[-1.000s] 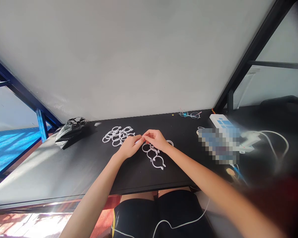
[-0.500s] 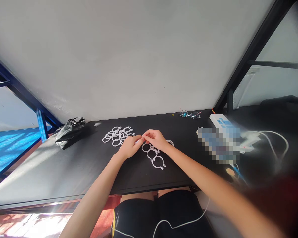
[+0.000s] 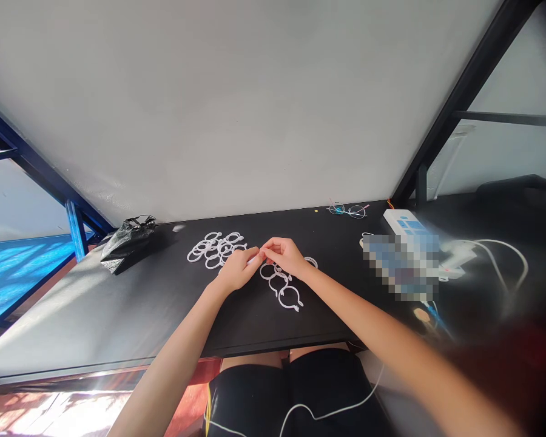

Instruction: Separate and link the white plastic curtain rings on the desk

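Note:
My left hand (image 3: 239,269) and my right hand (image 3: 286,255) meet at the fingertips just above the black table. Both are closed in a pinch around a small white plastic ring (image 3: 253,261), of which only a sliver shows between the fingers. Left of my left hand lies a pile of several white plastic rings (image 3: 213,247), overlapping one another. Below my right hand are more open white rings (image 3: 290,297) with small knobbed ends, and another white ring (image 3: 312,261) is partly covered by my right wrist.
A crumpled black plastic bag (image 3: 128,243) sits at the table's back left. Eyeglasses (image 3: 347,210) lie near the wall. To the right are a white power strip (image 3: 403,221), a blurred-out object (image 3: 400,267) and white cables (image 3: 495,258). The black table's front edge (image 3: 255,351) runs above my lap.

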Demonstrator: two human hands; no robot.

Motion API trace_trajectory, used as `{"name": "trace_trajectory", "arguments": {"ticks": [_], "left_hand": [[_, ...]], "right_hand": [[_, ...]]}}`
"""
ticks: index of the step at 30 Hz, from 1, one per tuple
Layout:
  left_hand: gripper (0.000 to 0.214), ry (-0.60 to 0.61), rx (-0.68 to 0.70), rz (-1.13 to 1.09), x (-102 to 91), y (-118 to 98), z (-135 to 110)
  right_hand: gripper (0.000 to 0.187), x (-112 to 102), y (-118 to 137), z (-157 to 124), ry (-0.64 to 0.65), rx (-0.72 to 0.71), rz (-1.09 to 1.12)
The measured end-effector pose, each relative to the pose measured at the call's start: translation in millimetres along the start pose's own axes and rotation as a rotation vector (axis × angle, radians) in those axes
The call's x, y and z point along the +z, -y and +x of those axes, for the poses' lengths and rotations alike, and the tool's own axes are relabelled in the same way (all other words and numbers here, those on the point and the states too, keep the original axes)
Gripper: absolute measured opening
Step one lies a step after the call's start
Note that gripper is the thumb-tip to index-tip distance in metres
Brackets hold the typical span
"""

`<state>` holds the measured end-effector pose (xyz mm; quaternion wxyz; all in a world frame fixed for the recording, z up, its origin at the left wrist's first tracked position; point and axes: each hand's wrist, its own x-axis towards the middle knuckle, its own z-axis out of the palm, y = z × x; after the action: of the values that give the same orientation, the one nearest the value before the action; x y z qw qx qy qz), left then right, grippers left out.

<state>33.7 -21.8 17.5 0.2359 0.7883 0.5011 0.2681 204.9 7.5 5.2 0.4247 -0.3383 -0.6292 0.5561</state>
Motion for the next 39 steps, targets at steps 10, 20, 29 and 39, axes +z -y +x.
{"name": "trace_trajectory", "arguments": {"ticks": [10, 20, 29, 39], "left_hand": [[0.042, -0.007, -0.003, 0.009, -0.3, -0.2, -0.3], [0.041, -0.019, 0.000, 0.017, 0.0, 2.1, 0.5], [0.025, -0.181, 0.006, 0.058, 2.9, 4.3, 1.7], [0.019, -0.345, -0.129, 0.333, 1.0, 21.4, 5.5]], "right_hand": [[0.018, 0.9, 1.5, 0.1, 0.005, 0.008, -0.001], [0.021, 2.0, 2.5, 0.6, -0.004, 0.009, 0.008], [0.023, 1.3, -2.8, 1.9, -0.040, -0.029, -0.037], [0.012, -2.8, -9.8, -1.9, 0.015, -0.244, -0.563]]}}
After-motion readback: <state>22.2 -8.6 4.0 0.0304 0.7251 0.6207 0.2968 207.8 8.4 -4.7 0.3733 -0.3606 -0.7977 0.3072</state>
